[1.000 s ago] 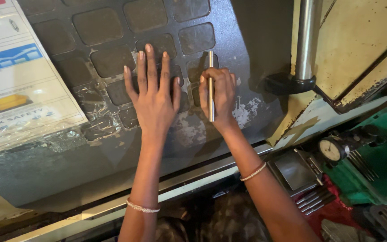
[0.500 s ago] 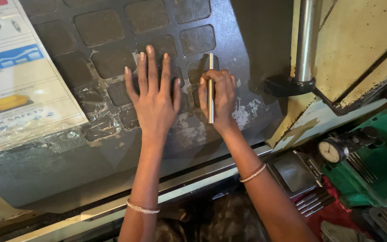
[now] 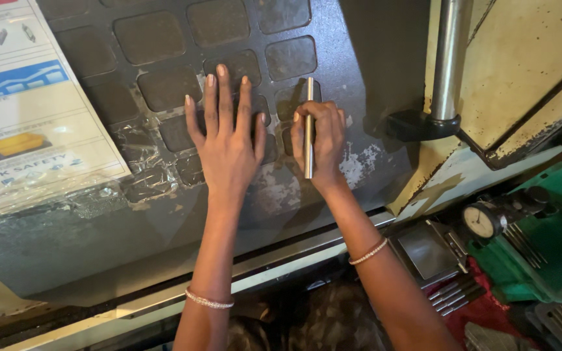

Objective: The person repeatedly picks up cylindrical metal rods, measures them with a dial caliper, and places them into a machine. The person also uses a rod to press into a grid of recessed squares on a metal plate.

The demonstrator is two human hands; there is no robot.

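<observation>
Far left there's a laminated poster (image 3: pixel 30 97) taped down under wrinkly clear film, sitting on the corner of a dark grey mat (image 3: pixel 164 39) with raised rounded squares. Some of that film runs over the squares just left of the hands.

The left hand (image 3: pixel 227 146) is pressed flat on the mat, palm down, fingers straight and a bit spread, thumb out toward the right. It's not gripping anything, just lying on the squares. Thin bracelet on that wrist.

Just beside it, the right hand (image 3: pixel 320 146) is curled around a slim metal rod (image 3: pixel 308 127). The fingers wrap over its middle and the thumb side pinches it, so the rod stands roughly straight up and down against the mat, top end poking out above the fingers and bottom end showing below them. Can't tell if the rod fully touches the mat along its length. The two hands are close but not touching.

Further right: a shiny steel column (image 3: pixel 450 58) in a dark base, then a dial gauge (image 3: pixel 482 221) by a green tray (image 3: pixel 554 240).
</observation>
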